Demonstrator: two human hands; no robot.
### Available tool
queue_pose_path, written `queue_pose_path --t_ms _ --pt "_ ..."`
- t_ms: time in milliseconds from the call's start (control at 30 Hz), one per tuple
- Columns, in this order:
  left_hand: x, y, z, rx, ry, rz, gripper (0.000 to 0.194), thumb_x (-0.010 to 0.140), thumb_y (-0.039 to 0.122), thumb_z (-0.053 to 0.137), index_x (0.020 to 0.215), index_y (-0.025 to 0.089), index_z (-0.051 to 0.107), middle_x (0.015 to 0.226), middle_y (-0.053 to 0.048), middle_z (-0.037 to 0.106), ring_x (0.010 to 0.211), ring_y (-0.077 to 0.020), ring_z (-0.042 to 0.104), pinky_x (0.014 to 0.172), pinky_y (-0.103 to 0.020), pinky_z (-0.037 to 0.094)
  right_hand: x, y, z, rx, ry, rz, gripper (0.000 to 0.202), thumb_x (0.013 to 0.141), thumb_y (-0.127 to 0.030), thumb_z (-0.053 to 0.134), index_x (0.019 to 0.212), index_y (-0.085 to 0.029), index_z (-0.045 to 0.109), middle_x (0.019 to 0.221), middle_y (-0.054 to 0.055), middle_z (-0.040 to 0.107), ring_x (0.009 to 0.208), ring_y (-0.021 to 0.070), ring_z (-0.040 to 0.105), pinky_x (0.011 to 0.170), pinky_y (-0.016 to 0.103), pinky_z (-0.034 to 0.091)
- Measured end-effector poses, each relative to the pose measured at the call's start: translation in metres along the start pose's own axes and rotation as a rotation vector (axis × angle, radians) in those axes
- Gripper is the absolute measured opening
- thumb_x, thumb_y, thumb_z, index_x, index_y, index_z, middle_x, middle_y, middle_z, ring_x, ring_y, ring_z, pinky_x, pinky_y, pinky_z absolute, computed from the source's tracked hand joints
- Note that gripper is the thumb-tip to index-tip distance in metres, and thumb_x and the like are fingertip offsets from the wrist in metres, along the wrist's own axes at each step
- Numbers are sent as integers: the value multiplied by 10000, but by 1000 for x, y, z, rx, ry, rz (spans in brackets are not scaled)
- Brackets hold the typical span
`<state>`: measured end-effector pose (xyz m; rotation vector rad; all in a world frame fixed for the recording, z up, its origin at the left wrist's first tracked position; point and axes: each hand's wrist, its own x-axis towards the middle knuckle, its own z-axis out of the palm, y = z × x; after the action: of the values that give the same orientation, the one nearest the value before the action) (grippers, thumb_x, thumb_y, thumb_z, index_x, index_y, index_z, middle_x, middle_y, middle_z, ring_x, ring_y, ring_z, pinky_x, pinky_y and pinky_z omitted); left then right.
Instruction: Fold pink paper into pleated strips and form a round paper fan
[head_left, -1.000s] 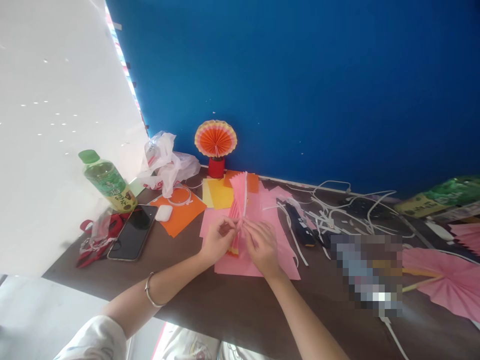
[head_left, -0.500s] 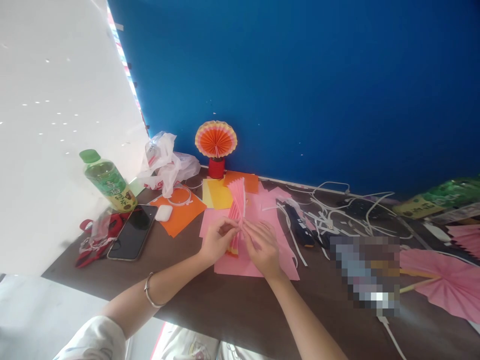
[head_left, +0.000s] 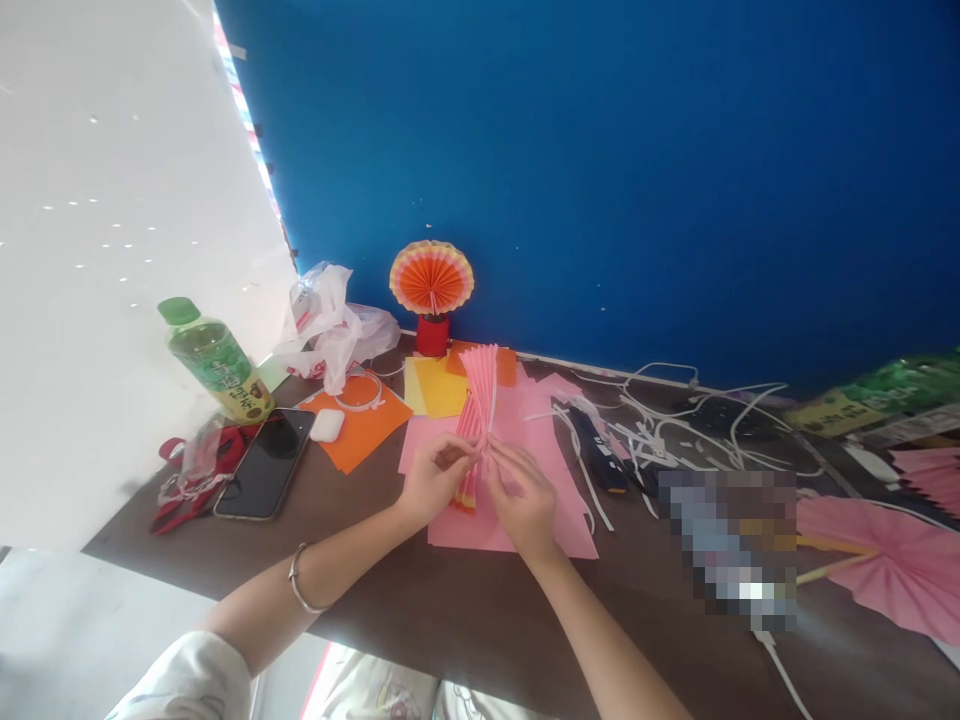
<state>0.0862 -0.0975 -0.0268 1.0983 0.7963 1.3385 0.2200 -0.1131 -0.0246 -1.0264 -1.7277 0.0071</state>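
Note:
A pleated pink paper (head_left: 481, 378) stands up between my hands, pinched at its middle. My left hand (head_left: 437, 478) grips it from the left with thumb and index finger. From the right, my right hand (head_left: 523, 497) pinches the same spot, its fingertips close to those of the left. Another pleated piece with an orange and yellow end (head_left: 466, 492) hangs below, partly behind the left fingers. Flat pink sheets (head_left: 540, 430) lie beneath both hands. Yellow paper (head_left: 441, 388) and orange paper (head_left: 507, 366) are behind them.
On the left are a green-capped bottle (head_left: 217, 365), a phone (head_left: 265, 467), a white case (head_left: 327, 425) and a plastic bag (head_left: 330, 325). A round paper fan (head_left: 432, 279) stands at the back. White cables (head_left: 660, 440) and a pink fan (head_left: 892, 560) lie to the right.
The upper part of the pleated pink paper has tilted slightly to the right and spread a little. Both hands keep their pinch in almost the same place.

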Motion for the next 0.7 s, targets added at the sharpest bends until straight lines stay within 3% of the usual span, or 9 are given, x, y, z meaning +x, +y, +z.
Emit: queue_pose_path --t_ms 133,300,467,700 --pt "-1 4 1 27 8 9 149 666 292 708 670 174 617 898 -78 678 948 -210 626 890 -375 467 -1 -1 2 125 -8 206 160 807 -185 549 894 -219 678 961 70 691 885 199 654 795 375 548" --pt "1 8 1 -3 14 -69 176 642 307 728 743 173 676 885 -64 668 910 -188 619 875 -342 474 -1 0 3 192 -21 279 140 809 -217 553 865 -221 681 932 65 693 865 200 655 793 377 545" --pt "6 3 -1 -209 73 -242 251 616 324 752 750 154 624 738 -10 628 728 -124 605 744 -279 495 0 -2 3 188 -47 263 124 807 -205 555 843 -216 674 890 57 694 833 187 653 771 354 549" --pt "8 5 0 -219 117 -220 345 522 268 788 710 167 517 742 17 571 675 -94 561 667 -243 461 -4 -3 7 73 -23 144 143 815 -183 535 872 -216 663 889 61 688 832 188 651 764 347 550"
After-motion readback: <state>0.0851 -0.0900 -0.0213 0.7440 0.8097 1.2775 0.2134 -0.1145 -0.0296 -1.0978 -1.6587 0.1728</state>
